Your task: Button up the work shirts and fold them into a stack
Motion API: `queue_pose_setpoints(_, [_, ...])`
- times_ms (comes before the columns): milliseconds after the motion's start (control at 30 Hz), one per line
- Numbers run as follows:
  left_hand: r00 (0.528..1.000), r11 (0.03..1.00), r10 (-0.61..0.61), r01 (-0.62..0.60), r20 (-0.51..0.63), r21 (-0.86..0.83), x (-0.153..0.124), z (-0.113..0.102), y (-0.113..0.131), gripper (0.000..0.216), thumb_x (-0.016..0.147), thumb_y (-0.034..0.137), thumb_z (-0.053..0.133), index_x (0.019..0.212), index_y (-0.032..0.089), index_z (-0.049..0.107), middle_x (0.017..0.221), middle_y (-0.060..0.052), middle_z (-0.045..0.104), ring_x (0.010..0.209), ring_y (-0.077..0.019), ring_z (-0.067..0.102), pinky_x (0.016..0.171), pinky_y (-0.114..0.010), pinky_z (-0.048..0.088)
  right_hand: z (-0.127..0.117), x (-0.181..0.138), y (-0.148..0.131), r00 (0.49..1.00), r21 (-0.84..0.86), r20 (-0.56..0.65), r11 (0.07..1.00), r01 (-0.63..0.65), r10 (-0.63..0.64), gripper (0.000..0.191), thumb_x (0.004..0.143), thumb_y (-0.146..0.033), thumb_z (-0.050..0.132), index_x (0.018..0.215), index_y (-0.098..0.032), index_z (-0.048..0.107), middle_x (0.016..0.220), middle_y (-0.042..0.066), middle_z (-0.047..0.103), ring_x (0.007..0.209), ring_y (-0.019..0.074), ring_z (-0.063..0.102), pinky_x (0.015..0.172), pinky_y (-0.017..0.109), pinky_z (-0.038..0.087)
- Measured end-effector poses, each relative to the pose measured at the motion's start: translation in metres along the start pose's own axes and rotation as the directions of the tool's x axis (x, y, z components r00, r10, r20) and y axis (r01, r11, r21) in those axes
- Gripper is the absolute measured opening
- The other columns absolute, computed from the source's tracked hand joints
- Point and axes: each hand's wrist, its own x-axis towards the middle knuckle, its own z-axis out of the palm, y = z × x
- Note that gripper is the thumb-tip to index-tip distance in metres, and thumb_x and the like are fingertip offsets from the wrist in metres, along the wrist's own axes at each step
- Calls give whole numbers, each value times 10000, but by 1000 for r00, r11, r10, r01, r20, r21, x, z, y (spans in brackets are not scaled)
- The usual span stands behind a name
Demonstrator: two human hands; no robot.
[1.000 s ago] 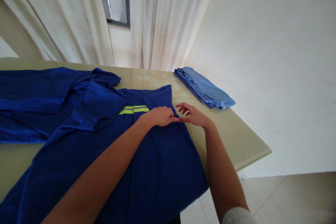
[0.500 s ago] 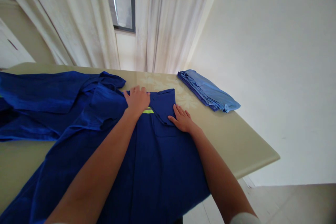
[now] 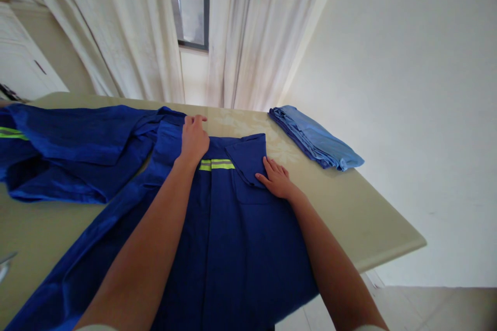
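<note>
A dark blue work jacket (image 3: pixel 233 238) with a yellow-and-grey reflective stripe lies spread in front of me, front placket up. Its upper right corner is folded into a pointed flap (image 3: pixel 250 158). My right hand (image 3: pixel 277 178) lies flat and open on the jacket beside this flap, its fingertips by the outer edge. My left hand (image 3: pixel 194 138) is at the upper left edge of the jacket, fingers loosely bent and slightly apart, with no fabric visibly gripped. Beyond it, another rumpled blue garment (image 3: pixel 81 134) with a reflective stripe stretches to the left.
A folded stack of lighter and darker blue clothes (image 3: pixel 316 137) sits at the table's far right edge. The pale table (image 3: pixel 373 227) ends in a corner at the right, near a white wall (image 3: pixel 419 103). Curtains (image 3: pixel 135 31) hang behind. A small light object (image 3: pixel 5 266) shows at the left.
My left hand has moved left and away from me, uncovering more of the reflective stripe. My right hand stays by the flap. The garment at left has shifted, showing more of its own stripe.
</note>
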Motion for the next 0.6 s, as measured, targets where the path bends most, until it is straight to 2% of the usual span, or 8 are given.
queue_pose_setpoints(67, [999, 999, -3, 4, 40, -34, 1, 4, 3, 476, 876, 35, 474, 1334, 114, 581, 1328, -201, 573, 1330, -283, 535, 1152, -407, 448, -1, 0, -1, 1000, -13, 0, 1000, -6, 6, 838, 1059, -656, 351, 1710, -166, 157, 1760, 147, 154, 1628, 334, 164, 1301, 556, 148])
queue_pose_setpoints(167, [992, 1000, 6, -4, 128, -22, 0, 3, 13, 455, 944, 216, 590, 1374, 72, 557, 1341, -227, 595, 1376, -334, 507, 1176, -461, 419, -1, 0, -2, 1000, -44, -5, 999, -15, 15, 837, 1058, -665, 336, 1710, -170, 164, 1760, 141, 164, 1625, 328, 182, 1301, 537, 162])
queue_pose_setpoints(267, [976, 991, 132, -127, 174, -37, -5, -13, 34, 510, 970, 326, 620, 1416, 93, 533, 1341, -207, 628, 1314, -331, 571, 1137, -467, 447, 0, 1, -1, 1000, -66, -6, 998, -14, 14, 843, 1056, -679, 313, 1710, -168, 169, 1761, 130, 168, 1625, 325, 182, 1302, 528, 169])
queue_pose_setpoints(333, [934, 966, 256, -252, 249, -49, -14, -28, 46, 467, 984, 329, 604, 1410, 145, 552, 1344, -171, 647, 1244, -300, 629, 1094, -437, 478, 2, 3, 1, 1000, -66, -14, 998, -9, 8, 848, 1051, -691, 299, 1710, -173, 169, 1760, 128, 175, 1623, 331, 186, 1299, 537, 174])
queue_pose_setpoints(400, [860, 932, 343, -361, 378, -25, -27, -44, 46, 456, 975, 363, 627, 1394, 189, 584, 1379, -153, 651, 1253, -300, 639, 1097, -432, 474, 4, 4, 3, 999, -56, -34, 998, 3, -5, 848, 1048, -698, 290, 1711, -182, 172, 1756, 130, 188, 1618, 339, 202, 1293, 548, 180])
queue_pose_setpoints(467, [807, 911, 323, -407, 495, 70, -46, -57, 29, 527, 948, 418, 668, 1418, 191, 590, 1459, -177, 616, 1330, -342, 601, 1134, -466, 444, 6, 6, 6, 999, -44, -50, 999, 14, -16, 856, 1042, -708, 290, 1709, -181, 182, 1753, 136, 196, 1615, 343, 212, 1291, 550, 183])
queue_pose_setpoints(500, [810, 904, 274, -401, 519, 147, -56, -63, 14, 587, 940, 449, 675, 1449, 175, 575, 1512, -206, 574, 1374, -374, 567, 1156, -501, 421, 7, 7, 7, 998, -39, -54, 999, 14, -17, 863, 1039, -715, 291, 1708, -179, 190, 1752, 140, 200, 1614, 344, 215, 1289, 549, 185])
queue_pose_setpoints(600, [901, 888, 79, -258, 427, 380, -95, -79, -37, 775, 963, 534, 594, 1555, 52, 462, 1640, -318, 373, 1496, -471, 413, 1214, -616, 320, 10, 9, 7, 998, -31, -64, 999, 15, -17, 878, 1033, -731, 294, 1705, -172, 204, 1747, 151, 214, 1612, 343, 221, 1286, 550, 186])
